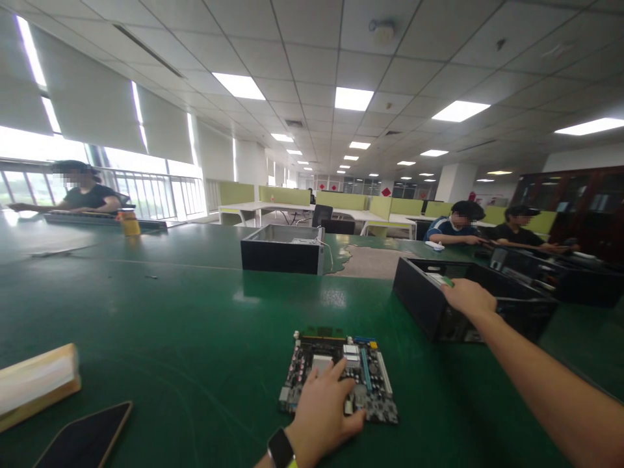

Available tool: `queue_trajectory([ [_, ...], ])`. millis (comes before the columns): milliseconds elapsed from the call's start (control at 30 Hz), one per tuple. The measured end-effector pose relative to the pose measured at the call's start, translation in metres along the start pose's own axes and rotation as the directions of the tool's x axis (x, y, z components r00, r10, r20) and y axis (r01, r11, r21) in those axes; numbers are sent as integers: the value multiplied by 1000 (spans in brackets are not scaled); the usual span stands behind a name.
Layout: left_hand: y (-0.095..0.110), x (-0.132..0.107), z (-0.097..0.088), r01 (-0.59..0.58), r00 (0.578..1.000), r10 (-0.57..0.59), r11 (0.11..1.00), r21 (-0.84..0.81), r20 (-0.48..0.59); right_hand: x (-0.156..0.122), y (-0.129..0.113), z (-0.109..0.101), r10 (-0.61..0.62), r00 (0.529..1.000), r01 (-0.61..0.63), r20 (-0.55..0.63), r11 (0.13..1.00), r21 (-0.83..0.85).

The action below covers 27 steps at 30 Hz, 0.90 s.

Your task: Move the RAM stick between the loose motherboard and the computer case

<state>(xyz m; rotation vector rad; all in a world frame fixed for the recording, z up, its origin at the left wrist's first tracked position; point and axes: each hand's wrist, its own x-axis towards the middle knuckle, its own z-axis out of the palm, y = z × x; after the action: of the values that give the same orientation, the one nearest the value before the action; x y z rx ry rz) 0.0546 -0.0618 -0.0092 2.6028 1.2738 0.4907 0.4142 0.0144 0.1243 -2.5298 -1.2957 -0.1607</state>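
Note:
A motherboard (364, 392) lies flat on the green tabletop in front of me. My left hand (325, 404), with a watch on its wrist, rests over its lower middle with the fingers spread. A green memory stick (324, 331) stands along the board's far edge. To the right sits an open black computer case (424, 302). My right hand (470, 299) reaches over its near side, its fingers closed on a small green circuit board (447, 281). Most of that piece is hidden by the fingers.
Another computer case (281, 257) stands farther back. Near the left edge are a dark phone-like slab (85, 439) and a pale yellow block (41, 383). An orange container (130, 223) is at the far left. Several people sit around the table (195, 325).

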Motion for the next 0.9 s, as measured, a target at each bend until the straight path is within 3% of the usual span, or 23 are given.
queue_trajectory([
  [233, -97, 18, -43, 299, 953, -286, 942, 152, -103, 25, 35, 14, 41, 998, -38, 52, 998, -43],
  [433, -185, 7, -78, 506, 862, -476, 833, 223, -176, 37, 44, 24, -62, 993, 65, 103, 998, -25],
  [533, -218, -3, -90, 578, 816, -547, 780, 240, -188, 42, 48, 31, -86, 989, 85, 116, 996, 18],
  [633, -234, -12, -96, 600, 800, -571, 767, 229, -185, 36, 46, 33, -47, 995, 44, 93, 998, 41],
  [767, -232, -14, -101, 631, 775, -605, 761, 151, -186, 12, 36, 31, 9, 999, -13, 49, 997, 72],
  [833, -224, -7, -104, 674, 734, -645, 732, 104, -214, -6, 31, 30, -23, 999, 21, 23, 994, 103],
  [900, -211, 6, -107, 713, 682, -659, 696, 86, -318, -27, 25, 31, -67, 998, 69, -20, 989, 131],
])
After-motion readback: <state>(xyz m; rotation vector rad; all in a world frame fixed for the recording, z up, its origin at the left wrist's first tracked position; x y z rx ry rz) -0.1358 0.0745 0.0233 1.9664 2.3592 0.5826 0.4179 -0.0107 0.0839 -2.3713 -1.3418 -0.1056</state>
